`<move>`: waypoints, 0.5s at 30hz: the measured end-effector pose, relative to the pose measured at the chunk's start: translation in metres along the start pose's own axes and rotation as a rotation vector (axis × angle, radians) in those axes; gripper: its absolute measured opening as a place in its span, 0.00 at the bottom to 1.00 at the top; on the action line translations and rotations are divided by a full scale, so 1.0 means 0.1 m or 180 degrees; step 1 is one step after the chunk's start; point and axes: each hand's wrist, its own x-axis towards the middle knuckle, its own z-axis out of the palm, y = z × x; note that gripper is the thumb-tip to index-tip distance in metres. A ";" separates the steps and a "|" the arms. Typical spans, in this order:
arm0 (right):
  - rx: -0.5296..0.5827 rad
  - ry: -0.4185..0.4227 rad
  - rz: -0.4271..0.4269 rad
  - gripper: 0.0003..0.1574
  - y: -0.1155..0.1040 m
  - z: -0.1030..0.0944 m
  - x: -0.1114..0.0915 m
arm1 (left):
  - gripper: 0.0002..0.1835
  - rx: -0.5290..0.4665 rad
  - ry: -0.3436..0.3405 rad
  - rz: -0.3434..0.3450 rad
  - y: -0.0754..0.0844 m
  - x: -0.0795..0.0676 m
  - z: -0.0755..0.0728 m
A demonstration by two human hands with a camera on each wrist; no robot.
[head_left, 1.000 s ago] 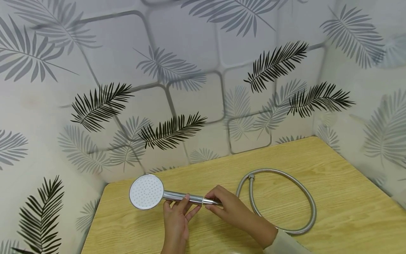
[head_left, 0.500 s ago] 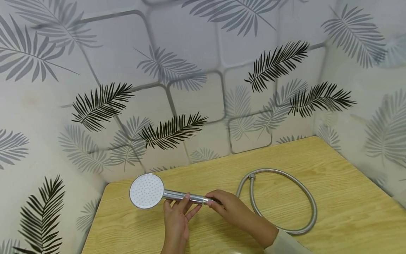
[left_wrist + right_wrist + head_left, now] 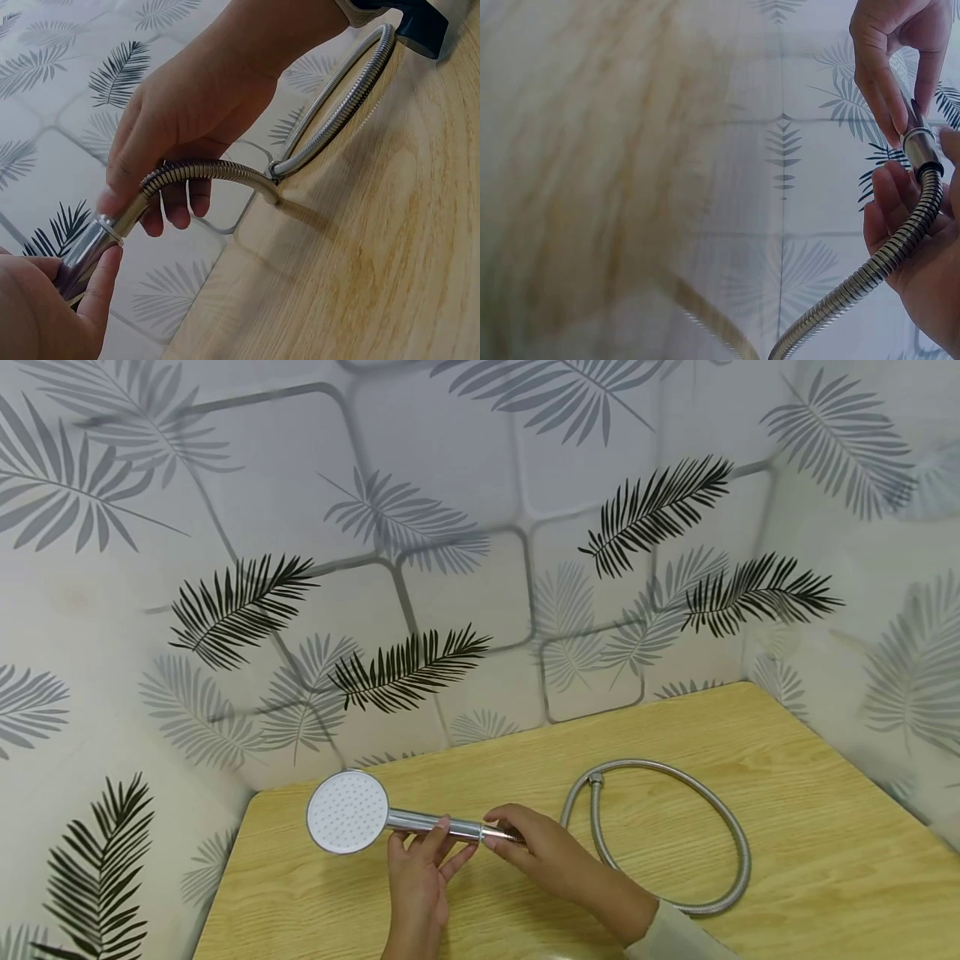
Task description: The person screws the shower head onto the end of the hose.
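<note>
A chrome shower head (image 3: 347,812) with a round white spray face is held above the table, face toward the head camera. My left hand (image 3: 418,881) grips its handle (image 3: 427,823) near the lower end, thumb on top. At that end my right hand (image 3: 547,853) pinches the metal hose connector (image 3: 921,150) between thumb and fingers. The connector meets the handle end, with a thin pale ring (image 3: 109,225) at the joint. From it the ribbed metal shower hose (image 3: 217,171) bends down to the table, partly hidden behind the right hand in the head view.
The hose lies in a wide loop on the right of the wooden table (image 3: 810,793), its free end nut (image 3: 596,777) inside the loop. Leaf-patterned walls (image 3: 465,610) stand behind the table and at both sides.
My right thumb and fingers have shifted slightly around the connector, closer to the handle end. The left hand and shower head stay almost still.
</note>
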 end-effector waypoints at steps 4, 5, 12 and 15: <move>-0.0017 0.0082 -0.0064 0.23 0.00 0.00 0.00 | 0.27 0.0006 0.0009 0.0038 0.00 0.00 -0.01; -0.0034 0.0096 -0.0095 0.21 0.00 0.01 0.00 | 0.27 -0.0001 0.0009 0.0041 0.00 0.00 -0.01; -0.0221 0.0140 -0.0143 0.13 0.02 0.03 0.01 | 0.26 -0.0019 0.0001 0.0054 -0.01 0.00 0.00; -0.0248 0.0128 -0.0138 0.14 0.02 0.03 0.01 | 0.26 -0.0006 -0.0002 0.0051 -0.01 0.00 0.00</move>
